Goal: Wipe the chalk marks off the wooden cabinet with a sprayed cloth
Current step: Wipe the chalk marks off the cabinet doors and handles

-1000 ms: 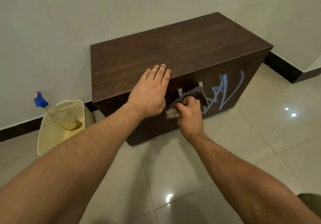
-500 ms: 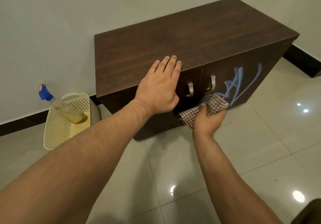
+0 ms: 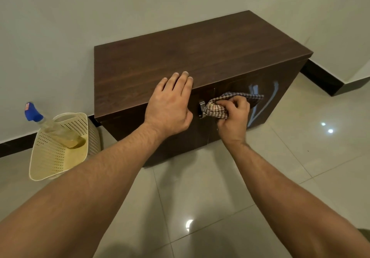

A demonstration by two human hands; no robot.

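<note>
A dark brown wooden cabinet (image 3: 200, 53) stands against the wall. Pale blue chalk marks (image 3: 266, 103) streak its right door. My right hand (image 3: 233, 117) grips a bunched brown-and-white checked cloth (image 3: 226, 103) and presses it on the door front, just left of the marks and beside a metal handle (image 3: 201, 106). The cloth covers part of the chalk. My left hand (image 3: 170, 105) lies flat, fingers together, on the front edge of the cabinet top.
A cream perforated plastic basket (image 3: 52, 157) stands on the tiled floor left of the cabinet, holding a spray bottle (image 3: 50, 127) with a blue trigger head. A dark skirting board (image 3: 324, 79) runs along the wall at the right.
My right hand has carried the cloth up from the lower part of the door to handle height, over the left part of the chalk. Less chalk shows. My left hand has stayed put.
</note>
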